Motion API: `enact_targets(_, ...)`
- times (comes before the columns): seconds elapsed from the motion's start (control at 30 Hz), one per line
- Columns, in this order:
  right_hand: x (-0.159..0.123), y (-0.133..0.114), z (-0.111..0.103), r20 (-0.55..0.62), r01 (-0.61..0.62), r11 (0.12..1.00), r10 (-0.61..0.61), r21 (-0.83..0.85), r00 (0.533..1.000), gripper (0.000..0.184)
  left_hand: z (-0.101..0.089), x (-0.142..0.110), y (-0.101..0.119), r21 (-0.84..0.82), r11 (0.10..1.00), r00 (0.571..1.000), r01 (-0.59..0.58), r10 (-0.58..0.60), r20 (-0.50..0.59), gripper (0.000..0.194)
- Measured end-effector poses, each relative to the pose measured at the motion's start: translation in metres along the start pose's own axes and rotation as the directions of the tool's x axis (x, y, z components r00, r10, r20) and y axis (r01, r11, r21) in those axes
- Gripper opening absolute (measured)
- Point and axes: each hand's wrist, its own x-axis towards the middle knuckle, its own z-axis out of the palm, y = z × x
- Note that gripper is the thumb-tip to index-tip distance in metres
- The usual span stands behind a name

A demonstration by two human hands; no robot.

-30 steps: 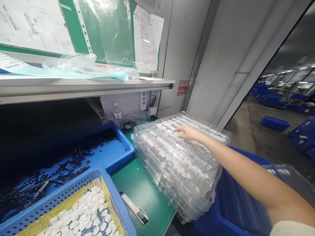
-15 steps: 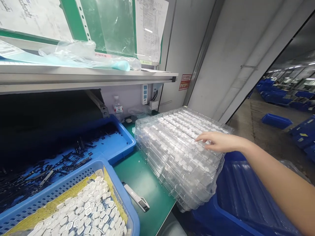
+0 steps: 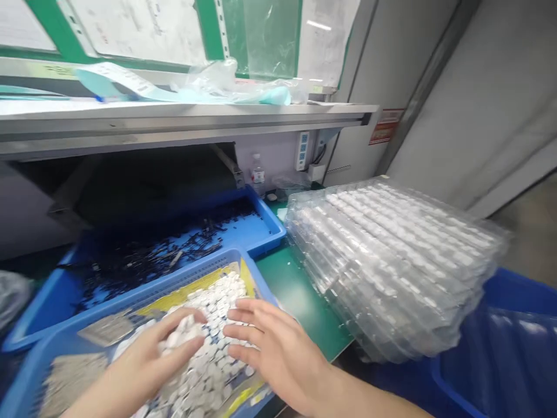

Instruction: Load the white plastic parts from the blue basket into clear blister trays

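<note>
Both my hands are over a blue perforated basket (image 3: 237, 258) holding a heap of small white plastic parts (image 3: 217, 296). My left hand (image 3: 143, 357) curls around a clump of the white parts, thumb and fingers closed on them. Beside it, my right hand (image 3: 274, 345) lies over the heap with its fingers spread and touching the parts. A stack of clear plastic trays (image 3: 391, 261) filled with white parts stands to the right, apart from both hands.
A larger blue tray (image 3: 265, 223) behind the basket holds many small black parts. A metal shelf (image 3: 187, 119) with papers and plastic bags hangs overhead. A blue bin (image 3: 500, 348) sits at the lower right, green bench mat (image 3: 296, 290) between basket and trays.
My right hand left the top of the clear tray stack and came down left to the basket. My left hand has come into view. The view swung left and down.
</note>
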Motion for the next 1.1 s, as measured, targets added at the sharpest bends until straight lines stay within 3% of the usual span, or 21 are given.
enact_targets(0.03,0.015,0.011,0.005,-0.03,-0.112,0.984,0.117,0.139,0.993,0.023,0.0,-0.002,0.009,0.027,0.996,0.996,-0.09,0.09,-0.015,0.032)
enact_targets(0.1,0.037,0.028,0.013,-0.051,-0.266,0.919,0.292,0.29,0.955,0.022,0.002,-0.002,0.019,0.167,0.938,0.945,-0.303,0.319,-0.072,0.027)
enact_targets(0.2,0.052,0.04,0.016,-0.042,-0.334,0.861,0.377,0.384,0.925,0.027,0.001,0.004,0.015,0.317,0.881,0.921,-0.352,0.387,-0.053,0.029)
enact_targets(0.27,0.052,0.041,0.014,-0.026,-0.322,0.845,0.367,0.427,0.93,0.028,-0.002,0.006,0.01,0.24,0.91,0.936,-0.338,0.351,-0.009,0.02)
enact_targets(0.33,0.051,0.038,0.011,-0.019,-0.311,0.839,0.357,0.447,0.934,0.029,-0.008,0.007,0.007,0.123,0.936,0.941,-0.329,0.335,-0.033,0.013)
enact_targets(0.47,0.049,0.034,0.01,-0.046,-0.313,0.837,0.371,0.448,0.927,0.033,-0.017,0.01,0.006,-0.035,0.972,0.969,-0.234,0.23,-0.089,0.019)
enact_targets(0.57,0.05,0.036,0.01,-0.061,-0.295,0.849,0.356,0.438,0.933,0.029,-0.02,0.013,0.004,-0.18,0.97,0.985,-0.163,0.172,0.036,0.02)
enact_targets(0.67,0.049,0.04,0.008,-0.109,-0.236,0.911,0.287,0.338,0.952,0.02,-0.02,0.016,0.002,-0.27,0.949,0.969,-0.161,0.204,0.141,0.019)
enact_targets(0.77,0.047,0.043,0.007,-0.158,-0.156,0.971,0.185,0.18,0.97,0.017,-0.018,0.016,0.002,-0.207,0.958,0.962,-0.199,0.231,0.144,0.019)
enact_targets(0.9,0.045,0.042,0.009,-0.108,-0.162,0.986,0.164,0.031,0.981,0.023,-0.012,0.014,0.001,-0.026,0.94,0.937,-0.341,0.342,0.078,0.015)
enact_targets(1.0,0.045,0.042,0.01,-0.07,-0.164,0.986,0.163,-0.01,0.984,0.024,-0.011,0.011,0.0,0.03,0.921,0.919,-0.388,0.384,0.091,0.016)
enact_targets(1.1,0.045,0.042,0.011,-0.036,-0.136,0.991,0.135,-0.016,0.99,0.023,-0.013,0.009,-0.001,0.018,0.918,0.909,-0.395,0.388,0.155,0.032)
